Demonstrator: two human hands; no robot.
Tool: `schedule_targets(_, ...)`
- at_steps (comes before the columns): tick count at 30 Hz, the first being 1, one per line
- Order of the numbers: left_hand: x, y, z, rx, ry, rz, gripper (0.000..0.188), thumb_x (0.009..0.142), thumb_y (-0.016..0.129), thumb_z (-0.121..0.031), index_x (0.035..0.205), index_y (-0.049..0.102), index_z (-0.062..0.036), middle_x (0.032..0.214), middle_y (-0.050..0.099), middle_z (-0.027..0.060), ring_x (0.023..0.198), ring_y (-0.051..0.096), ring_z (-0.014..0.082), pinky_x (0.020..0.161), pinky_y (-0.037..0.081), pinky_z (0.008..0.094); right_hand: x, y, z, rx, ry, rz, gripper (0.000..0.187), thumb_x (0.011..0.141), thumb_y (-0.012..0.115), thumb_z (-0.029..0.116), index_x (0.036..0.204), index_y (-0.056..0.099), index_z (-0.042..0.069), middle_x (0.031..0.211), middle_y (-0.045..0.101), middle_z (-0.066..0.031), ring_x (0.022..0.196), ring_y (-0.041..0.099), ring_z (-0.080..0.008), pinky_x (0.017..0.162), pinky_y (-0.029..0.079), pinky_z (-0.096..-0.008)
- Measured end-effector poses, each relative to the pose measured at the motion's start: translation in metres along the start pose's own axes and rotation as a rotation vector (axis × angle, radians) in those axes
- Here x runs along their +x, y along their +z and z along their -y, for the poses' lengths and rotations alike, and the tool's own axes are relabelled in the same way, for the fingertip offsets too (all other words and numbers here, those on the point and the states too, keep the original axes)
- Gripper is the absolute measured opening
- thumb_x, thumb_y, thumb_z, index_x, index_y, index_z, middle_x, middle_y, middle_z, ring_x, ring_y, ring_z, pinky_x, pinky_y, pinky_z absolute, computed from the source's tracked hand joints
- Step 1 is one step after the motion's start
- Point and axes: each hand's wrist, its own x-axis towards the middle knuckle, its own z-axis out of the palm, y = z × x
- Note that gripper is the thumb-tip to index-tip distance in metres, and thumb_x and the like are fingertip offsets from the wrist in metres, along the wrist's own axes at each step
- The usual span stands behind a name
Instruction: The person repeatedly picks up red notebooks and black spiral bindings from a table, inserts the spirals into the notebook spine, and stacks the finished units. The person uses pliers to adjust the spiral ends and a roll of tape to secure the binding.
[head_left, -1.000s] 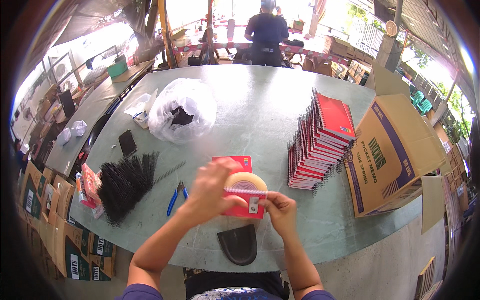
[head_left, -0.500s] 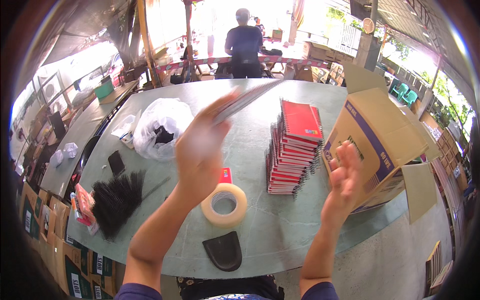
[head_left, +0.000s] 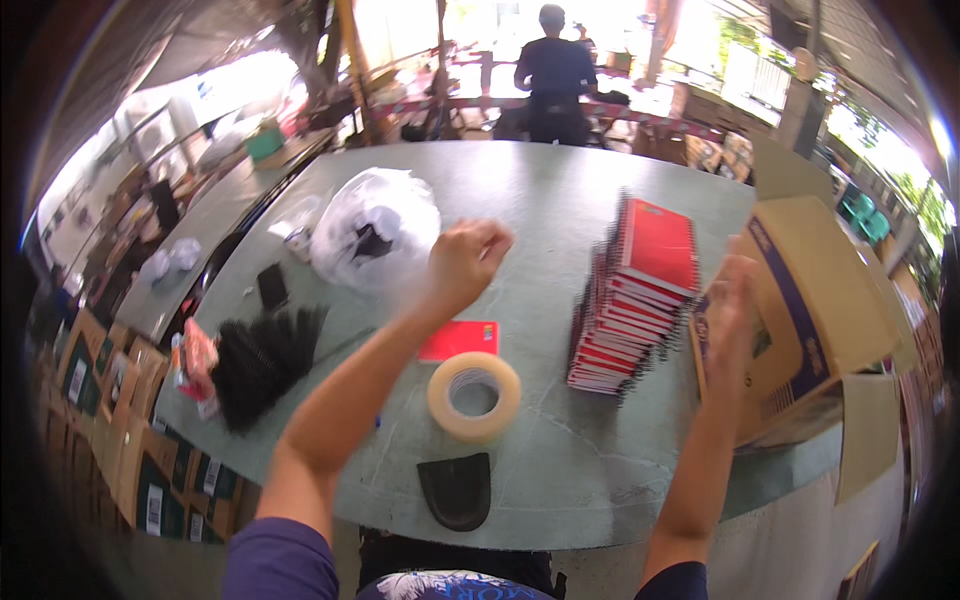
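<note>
My left hand [head_left: 465, 268] is over the middle of the table, fingers curled together, with no object visible in it. Just below lies a small red notebook [head_left: 462, 341], partly behind a roll of clear tape [head_left: 437, 405]. A tall stack of red spiral notebooks [head_left: 655, 245] stands to the right, its black coils along the sides. My right hand [head_left: 732, 305], somewhat blurred, is raised between that stack and the open cardboard box [head_left: 825, 290], its fingers stretched upward. Nothing shows in its grasp.
A black rounded pad [head_left: 456, 492] lies near the front edge. At left are a pile of black spiral coils [head_left: 262, 365], a small black piece [head_left: 272, 287] and a white plastic bag [head_left: 400, 210]. Another person [head_left: 557, 80] stands beyond the table.
The notebook my left hand was holding is no longer in it. My view has turned leftward, shifting the scene right. More of the small red notebook by the tape shows.
</note>
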Motion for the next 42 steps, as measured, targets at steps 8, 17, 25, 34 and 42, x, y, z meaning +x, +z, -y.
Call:
schedule_targets(8, -0.126, 0.003, 0.128, 0.192, -0.003, 0.658, 0.031, 0.069, 0.074, -0.024, 0.092, 0.067, -0.0037, 0.087, 0.067, 0.0101, 0.088, 0.062, 0.0249, 0.079, 0.050, 0.0354, -0.087, 0.029, 0.000, -0.176, -0.711, 0.429, 0.062, 0.099, 0.026, 0.042, 0.094, 0.063, -0.007, 0.087, 0.066, -0.0163, 0.085, 0.062, -0.0292, 0.080, 0.047, -0.0361)
schedule_targets(17, -0.174, 0.010, 0.145, 0.527, 0.292, 0.401, 0.018, 0.081, 0.059, -0.017, 0.092, 0.059, -0.0014, 0.084, 0.063, 0.0096, 0.079, 0.061, 0.0230, 0.078, 0.047, 0.0356, -0.120, 0.083, -0.091, -0.464, -0.307, 0.750, 0.032, 0.095, 0.046, 0.023, 0.092, 0.065, -0.003, 0.089, 0.066, -0.0160, 0.088, 0.062, -0.0287, 0.079, 0.047, -0.0365)
schedule_targets(25, -0.119, -0.052, 0.057, -0.016, 0.199, 0.213, 0.018, 0.083, 0.062, -0.021, 0.092, 0.061, -0.0058, 0.079, 0.062, 0.0086, 0.080, 0.060, 0.0251, 0.076, 0.045, 0.0379, -0.132, 0.168, -0.086, -1.264, -0.644, 0.760, 0.028, 0.078, 0.061, 0.011, 0.106, 0.060, 0.005, 0.097, 0.063, -0.0106, 0.094, 0.059, -0.0293, 0.084, 0.044, -0.0388)
schedule_targets(34, -0.192, -0.059, 0.200, 0.382, -0.502, 0.358, 0.026, 0.086, 0.059, -0.020, 0.103, 0.057, 0.0003, 0.089, 0.062, 0.0172, 0.082, 0.060, 0.0346, 0.075, 0.046, 0.0417, -0.155, 0.156, -0.107, -1.343, -0.402, 0.975, 0.016, 0.081, 0.062, 0.019, 0.088, 0.056, 0.005, 0.082, 0.063, -0.0088, 0.073, 0.062, -0.0285, 0.063, 0.048, -0.0389)
schedule_targets(42, -0.168, -0.101, 0.129, 0.136, -0.125, -0.078, 0.020, 0.084, 0.063, -0.009, 0.102, 0.060, -0.0024, 0.081, 0.061, 0.0130, 0.067, 0.060, 0.0286, 0.060, 0.048, 0.0332, -0.158, 0.168, -0.110, -1.229, -0.413, 0.926, 0.015, 0.080, 0.061, 0.015, 0.093, 0.055, 0.009, 0.082, 0.064, -0.0063, 0.075, 0.063, -0.0263, 0.062, 0.049, -0.0375)
